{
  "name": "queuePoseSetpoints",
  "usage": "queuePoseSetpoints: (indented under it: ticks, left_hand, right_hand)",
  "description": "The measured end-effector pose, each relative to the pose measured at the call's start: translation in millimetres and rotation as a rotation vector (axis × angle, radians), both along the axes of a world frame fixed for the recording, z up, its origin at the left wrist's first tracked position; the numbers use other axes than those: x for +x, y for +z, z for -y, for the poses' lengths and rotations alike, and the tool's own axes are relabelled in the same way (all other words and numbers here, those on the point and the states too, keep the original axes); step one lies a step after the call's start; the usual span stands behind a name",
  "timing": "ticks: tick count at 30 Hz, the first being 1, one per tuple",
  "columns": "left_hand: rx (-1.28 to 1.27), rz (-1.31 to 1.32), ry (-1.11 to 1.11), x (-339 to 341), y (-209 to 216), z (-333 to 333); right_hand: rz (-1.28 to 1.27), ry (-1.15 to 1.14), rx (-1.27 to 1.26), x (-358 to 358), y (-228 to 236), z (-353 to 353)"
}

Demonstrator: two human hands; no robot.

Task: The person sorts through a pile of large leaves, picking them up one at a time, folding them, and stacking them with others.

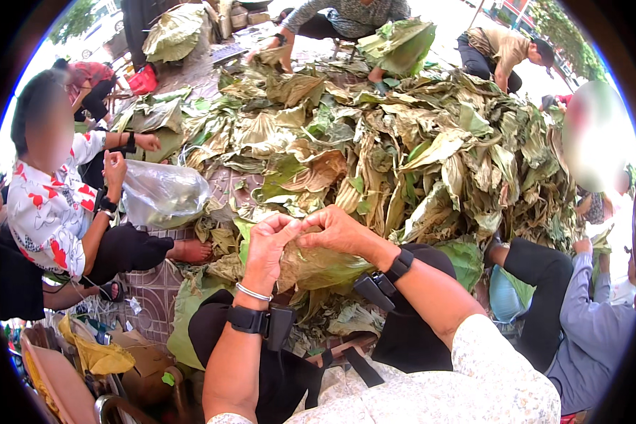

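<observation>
My left hand (267, 247) and my right hand (345, 239) meet in front of me over my lap, thumbs and fingertips pinched together. Between and below them hangs a large dried leaf (321, 267), brownish green, its upper edge at my fingers. What exactly lies between the fingertips is too small to make out clearly. Just beyond my hands rises a broad heap of dried leaves (417, 155), crumpled and tan to green. Flat green leaf pieces (189, 318) lie beside my left knee.
At the left, a person in a red-and-white patterned shirt (60, 205) sits by a clear plastic bag (166, 192). Other people work around the heap, one at the far side holding a big leaf (399, 46). A chair (63, 367) and cardboard box (145, 360) stand lower left.
</observation>
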State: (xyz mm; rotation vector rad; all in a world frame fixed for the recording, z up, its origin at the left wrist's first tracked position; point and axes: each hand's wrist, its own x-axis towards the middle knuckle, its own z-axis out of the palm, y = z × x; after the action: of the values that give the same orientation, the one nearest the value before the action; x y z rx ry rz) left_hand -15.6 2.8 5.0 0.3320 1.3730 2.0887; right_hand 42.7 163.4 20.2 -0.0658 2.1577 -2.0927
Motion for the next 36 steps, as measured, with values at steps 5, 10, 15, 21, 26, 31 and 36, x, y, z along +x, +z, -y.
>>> queuePoseSetpoints:
  ticks: [5, 10, 15, 21, 26, 31, 36]
  left_hand:
    - [-0.056, -0.012, -0.025, 0, 3, -2]
    - [-0.173, -0.078, 0.255, -2, 15, -8]
    - [-0.164, -0.269, 0.474, -5, 21, 3]
    - [-0.343, -0.442, 0.320, 1, 21, -6]
    - [-0.255, -0.390, 0.029, -2, 30, -1]
    - [-0.262, -0.477, 0.079, 2, 45, 5]
    - [-0.388, -0.572, -0.030, -3, 58, 13]
  right_hand:
    - [0.005, 0.080, 0.022, 3, 1, -8]
    - [0.014, -0.143, -0.028, 1, 2, -16]
    - [0.094, -0.407, -0.191, -2, 21, -39]
    - [0.063, -0.232, -0.687, 5, 36, -41]
    - [0.044, -0.136, -0.797, 13, 38, -33]
    - [0.018, -0.188, -0.669, 17, 51, -29]
    - [-0.096, -0.145, -0.338, 14, 49, -35]
